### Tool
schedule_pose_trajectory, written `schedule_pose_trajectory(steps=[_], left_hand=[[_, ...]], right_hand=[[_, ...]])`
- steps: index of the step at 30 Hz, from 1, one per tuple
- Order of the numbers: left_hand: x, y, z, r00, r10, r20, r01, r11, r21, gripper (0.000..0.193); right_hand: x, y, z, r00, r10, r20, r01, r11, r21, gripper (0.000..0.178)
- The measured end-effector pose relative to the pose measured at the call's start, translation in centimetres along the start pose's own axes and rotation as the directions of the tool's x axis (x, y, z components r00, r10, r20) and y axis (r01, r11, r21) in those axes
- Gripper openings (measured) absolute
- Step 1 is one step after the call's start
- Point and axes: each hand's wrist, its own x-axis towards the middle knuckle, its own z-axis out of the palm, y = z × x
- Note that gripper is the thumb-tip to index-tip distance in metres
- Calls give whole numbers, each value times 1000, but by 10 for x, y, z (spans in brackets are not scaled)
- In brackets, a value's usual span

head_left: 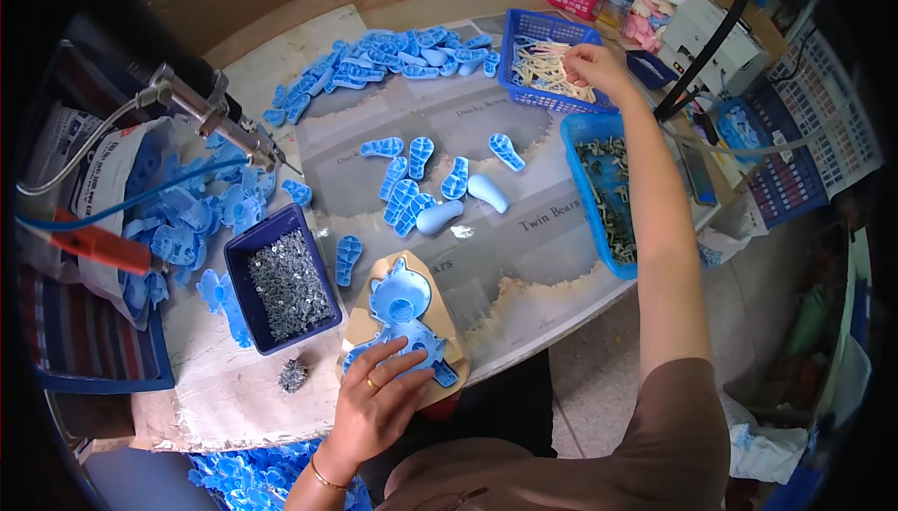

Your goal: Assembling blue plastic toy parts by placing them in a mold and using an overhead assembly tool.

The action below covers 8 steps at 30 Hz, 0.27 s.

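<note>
My left hand [379, 399] lies with fingers apart over the lower part of a blue plastic animal-shaped shell [400, 296], which rests hollow side up on a tan board [360, 328] at the table's near edge. A blue leg-like part [444, 373] sits at the shell's lower right. Far off to the right, my right hand [594, 69] is over a purple-blue basket [524, 92] of thin cream-coloured strips [543, 66]. Its thumb and fingers are pinched together; whatever is between them is too small to make out.
Several loose blue limb parts [421, 155] lie mid-table, with a pile [402, 54] behind. A dark tray of small screws [285, 286] is at left, below a screwdriver on a metal arm [224, 127]. A light-blue tray of small metal pieces [603, 193] lies under my right arm.
</note>
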Motion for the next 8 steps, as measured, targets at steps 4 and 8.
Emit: schedule_pose_trajectory(steps=[4, 8], left_hand=[[13, -2, 5, 999, -3, -36, 0, 996, -90, 33], [33, -1, 11, 979, -145, -144, 112, 969, -219, 61]], right_hand=[[-34, -32, 3, 987, -160, 11, 147, 931, 335, 16], [-99, -67, 35, 922, -253, 292, 32, 803, 595, 16]])
